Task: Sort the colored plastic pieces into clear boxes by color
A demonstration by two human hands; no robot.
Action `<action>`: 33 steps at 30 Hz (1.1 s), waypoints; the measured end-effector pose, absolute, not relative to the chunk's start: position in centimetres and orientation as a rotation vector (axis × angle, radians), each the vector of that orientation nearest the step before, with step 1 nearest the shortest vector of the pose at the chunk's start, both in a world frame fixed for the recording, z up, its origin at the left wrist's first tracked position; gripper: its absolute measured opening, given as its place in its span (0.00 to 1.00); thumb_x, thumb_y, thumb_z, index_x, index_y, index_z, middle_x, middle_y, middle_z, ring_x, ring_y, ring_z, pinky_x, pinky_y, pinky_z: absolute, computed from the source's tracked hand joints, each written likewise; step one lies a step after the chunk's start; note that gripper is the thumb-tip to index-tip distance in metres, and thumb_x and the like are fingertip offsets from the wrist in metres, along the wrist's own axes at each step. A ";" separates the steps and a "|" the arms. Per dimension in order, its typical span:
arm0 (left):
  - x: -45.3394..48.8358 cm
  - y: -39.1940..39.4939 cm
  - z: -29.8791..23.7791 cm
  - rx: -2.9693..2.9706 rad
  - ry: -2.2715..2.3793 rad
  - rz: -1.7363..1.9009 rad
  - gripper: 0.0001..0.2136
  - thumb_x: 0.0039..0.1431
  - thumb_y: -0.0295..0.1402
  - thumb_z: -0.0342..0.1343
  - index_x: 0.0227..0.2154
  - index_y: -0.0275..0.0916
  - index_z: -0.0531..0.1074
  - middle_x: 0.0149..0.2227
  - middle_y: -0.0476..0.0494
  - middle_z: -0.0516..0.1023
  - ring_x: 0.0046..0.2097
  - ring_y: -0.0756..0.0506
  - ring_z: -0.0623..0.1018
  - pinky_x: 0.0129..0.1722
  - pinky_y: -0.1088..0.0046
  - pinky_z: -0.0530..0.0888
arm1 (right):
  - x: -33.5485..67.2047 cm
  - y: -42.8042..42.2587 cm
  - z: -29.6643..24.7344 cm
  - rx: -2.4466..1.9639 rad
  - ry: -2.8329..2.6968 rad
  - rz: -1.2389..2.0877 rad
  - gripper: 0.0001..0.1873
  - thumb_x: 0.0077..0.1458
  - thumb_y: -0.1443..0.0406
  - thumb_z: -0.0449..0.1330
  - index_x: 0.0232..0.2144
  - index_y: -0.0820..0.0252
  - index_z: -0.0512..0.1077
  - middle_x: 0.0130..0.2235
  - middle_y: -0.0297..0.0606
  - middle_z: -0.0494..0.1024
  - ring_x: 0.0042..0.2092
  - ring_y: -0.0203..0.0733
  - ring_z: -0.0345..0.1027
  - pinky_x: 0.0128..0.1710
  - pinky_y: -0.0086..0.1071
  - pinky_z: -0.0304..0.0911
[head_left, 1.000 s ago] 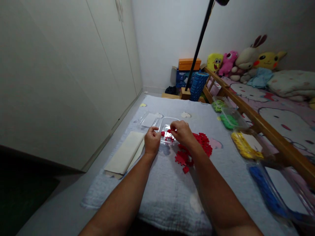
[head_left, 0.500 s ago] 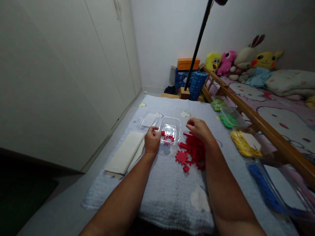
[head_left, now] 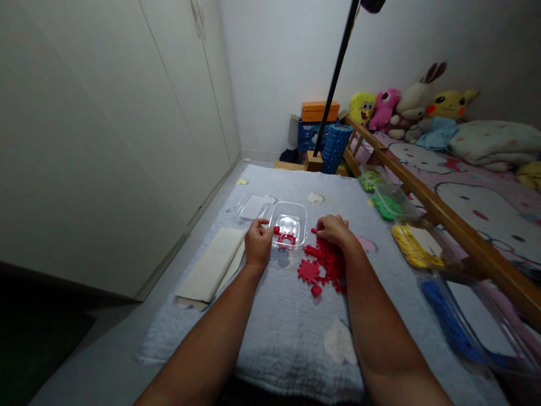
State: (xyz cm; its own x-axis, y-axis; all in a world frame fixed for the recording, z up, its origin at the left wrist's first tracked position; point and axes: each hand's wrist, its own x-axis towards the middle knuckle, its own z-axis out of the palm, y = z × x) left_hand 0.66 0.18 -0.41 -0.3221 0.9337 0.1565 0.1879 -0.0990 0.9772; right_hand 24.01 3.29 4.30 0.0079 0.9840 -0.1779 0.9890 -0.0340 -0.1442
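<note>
I've got a cloth-covered tabletop [head_left: 296, 338] w/ a pile of red pcs [head_left: 324, 260] R of a clear tub [head_left: 303, 220]. My R hand [head_left: 333, 230], fingers bent, is at the pile, grip unclear; L hand [head_left: 257, 243] curled at tub's L side, can't tell if gripping. Red frame pc [head_left: 286, 237] sits in tub.

The pale-blue patterned cloth [head_left: 291, 332] is dimly lit, its near edge shadowed; glare is caught in the clear square plastic box [head_left: 291, 219]; white cabinet doors [head_left: 110, 129] are stretched.
</note>
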 end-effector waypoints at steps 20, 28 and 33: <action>0.7 0.2 -0.5 1.276 1.520 1.470 0.09 0.49 0.32 0.55 0.35 0.39 0.71 0.18 0.59 0.60 0.22 0.51 0.63 0.27 0.76 0.61 | 16.8 2.2 5.0 2.085 2.674 -0.196 0.06 0.62 0.66 0.60 0.36 0.54 0.79 0.43 0.42 0.83 0.51 0.51 0.65 0.59 0.51 0.44; 0.7 0.1 -0.4 1.247 1.530 1.464 0.09 0.47 0.32 0.55 0.34 0.40 0.72 0.19 0.58 0.60 0.23 0.50 0.64 0.27 0.76 0.61 | 21.2 3.2 5.9 2.312 2.643 -0.271 0.09 0.61 0.65 0.60 0.41 0.53 0.79 0.50 0.42 0.82 0.55 0.52 0.67 0.57 0.45 0.52; 0.6 0.2 -0.6 1.267 1.534 1.462 0.09 0.48 0.32 0.56 0.35 0.40 0.72 0.18 0.58 0.59 0.23 0.50 0.63 0.26 0.76 0.61 | 26.8 3.4 6.3 2.475 2.233 -0.309 0.11 0.59 0.64 0.60 0.41 0.53 0.81 0.50 0.42 0.83 0.54 0.52 0.71 0.52 0.42 0.59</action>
State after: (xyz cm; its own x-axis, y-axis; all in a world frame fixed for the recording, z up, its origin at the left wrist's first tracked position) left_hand 0.58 0.16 -0.62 -0.3132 0.9370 0.1546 0.1991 -0.0943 0.9754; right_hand 26.79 3.42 6.26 0.1025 0.9947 0.0016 0.9569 -0.0982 -0.2732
